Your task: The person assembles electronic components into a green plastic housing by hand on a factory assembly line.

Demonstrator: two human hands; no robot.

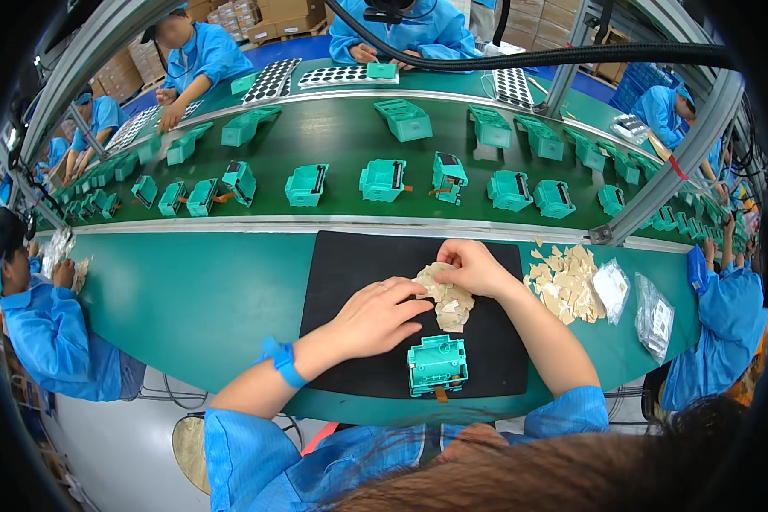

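green workbench [188, 299], conveyor belt [341, 145], stacked cardboard boxes [273, 17], blue floor [299, 49].

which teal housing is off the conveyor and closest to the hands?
The teal housing on the black mat, just below the left hand. All other housings sit on the conveyor belt beyond.

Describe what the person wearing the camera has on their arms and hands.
Both hands, left hand and right hand, are bare: no gloves. The forearms are uncovered too, with bright blue smock sleeves pushed up near the elbows on both sides. A blue wrist strap circles the left wrist. No rings or watch can be made out.
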